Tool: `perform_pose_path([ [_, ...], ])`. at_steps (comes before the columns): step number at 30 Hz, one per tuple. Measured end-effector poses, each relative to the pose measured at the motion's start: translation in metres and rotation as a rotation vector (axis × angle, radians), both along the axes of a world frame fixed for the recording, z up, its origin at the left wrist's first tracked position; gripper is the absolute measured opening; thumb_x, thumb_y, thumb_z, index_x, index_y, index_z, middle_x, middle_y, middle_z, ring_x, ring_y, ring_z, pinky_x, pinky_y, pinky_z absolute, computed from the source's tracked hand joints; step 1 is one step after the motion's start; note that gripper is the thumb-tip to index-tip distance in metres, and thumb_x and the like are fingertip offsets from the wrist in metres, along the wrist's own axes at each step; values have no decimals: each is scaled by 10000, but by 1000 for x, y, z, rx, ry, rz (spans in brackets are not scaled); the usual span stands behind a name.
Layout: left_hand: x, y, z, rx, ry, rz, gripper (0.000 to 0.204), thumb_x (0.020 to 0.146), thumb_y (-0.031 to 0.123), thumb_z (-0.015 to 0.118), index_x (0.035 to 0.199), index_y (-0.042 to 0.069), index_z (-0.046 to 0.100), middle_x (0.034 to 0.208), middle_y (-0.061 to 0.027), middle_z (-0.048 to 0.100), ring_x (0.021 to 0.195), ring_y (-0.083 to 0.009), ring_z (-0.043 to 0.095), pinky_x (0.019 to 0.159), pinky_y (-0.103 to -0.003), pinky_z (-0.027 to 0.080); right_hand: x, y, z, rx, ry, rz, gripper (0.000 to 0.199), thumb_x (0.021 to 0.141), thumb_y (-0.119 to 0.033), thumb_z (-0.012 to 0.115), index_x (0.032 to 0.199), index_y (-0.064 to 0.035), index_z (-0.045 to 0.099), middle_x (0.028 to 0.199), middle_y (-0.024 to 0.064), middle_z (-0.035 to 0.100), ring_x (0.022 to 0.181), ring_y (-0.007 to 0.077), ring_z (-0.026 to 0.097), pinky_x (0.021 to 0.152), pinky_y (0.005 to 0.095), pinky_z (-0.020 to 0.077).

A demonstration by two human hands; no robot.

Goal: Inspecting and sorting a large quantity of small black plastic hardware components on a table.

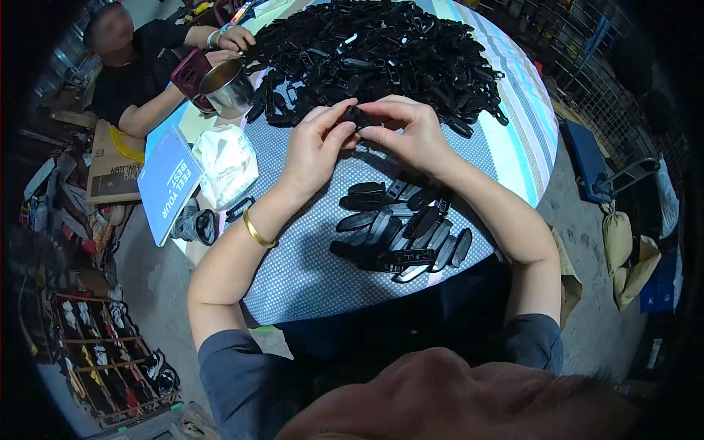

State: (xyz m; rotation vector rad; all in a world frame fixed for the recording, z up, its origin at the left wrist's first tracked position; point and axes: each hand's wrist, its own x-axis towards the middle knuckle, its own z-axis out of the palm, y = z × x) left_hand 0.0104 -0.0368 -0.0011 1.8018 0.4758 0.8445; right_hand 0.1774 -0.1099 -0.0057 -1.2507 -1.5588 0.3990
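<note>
Over the middle of the table, my left hand (317,147) and my right hand (408,132) meet fingertip to fingertip. Between them they pinch one small black plastic part (358,117); the fingers cover most of it, so its exact kind is hard to tell. Just beyond my hands rises a big heap of black plastic parts (381,55), many long and narrow. Closer to me, between my forearms, lies a smaller pile of similar long parts (403,227), several with greyish, shiny faces.
A patterned cloth covers the round table (293,282). On the left stand a metal cup (229,92), a dark red phone (191,73), a white plastic bag (226,165) and a blue notebook (170,183). Another person's hand (236,38) rests at the heap's far left edge.
</note>
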Motion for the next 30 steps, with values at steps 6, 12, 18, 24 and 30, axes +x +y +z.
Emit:
perform_pose_path([
  [6, -1, 6, -5, 119, 15, 137, 291, 817, 75, 622, 1097, -1, 612, 896, -67, 631, 756, -107, 602, 710, -203, 476, -8, 0, -4, 160, -101, -84, 294, 710, -116, 718, 979, -9, 662, 895, 108, 640, 753, 193, 640, 622, 270, 509],
  [12, 3, -7, -1, -98, -55, 97, 305, 812, 90, 638, 1100, -6, 615, 964, -65, 655, 824, -72, 581, 720, -203, 470, -11, -6, 1, 271, -344, -183, 285, 701, -91, 726, 953, 10, 640, 833, 92, 610, 712, 164, 619, 607, 248, 514],
  [18, 2, 1, 0, -279, -125, 17, 290, 876, 91, 559, 1140, -28, 572, 1050, -96, 621, 942, -131, 576, 853, -251, 446, -15, -4, 6, 110, -295, -196, 293, 718, -176, 712, 934, -3, 616, 836, 111, 606, 715, 219, 612, 621, 299, 497],
  [24, -6, 10, 3, -272, -145, -146, 274, 888, 90, 535, 1129, -37, 568, 1070, -119, 613, 973, -164, 576, 889, -275, 436, -11, -4, 3, -7, -94, -1, 317, 734, -262, 709, 905, 3, 665, 740, 151, 638, 618, 214, 615, 565, 305, 465],
  [30, -7, 7, 9, -181, -115, -159, 253, 888, 96, 536, 1103, -24, 592, 1059, -120, 617, 984, -173, 576, 880, -295, 446, 0, -2, 6, -85, -212, 45, 313, 728, -261, 716, 904, -7, 671, 711, 142, 639, 593, 213, 616, 549, 314, 466],
])
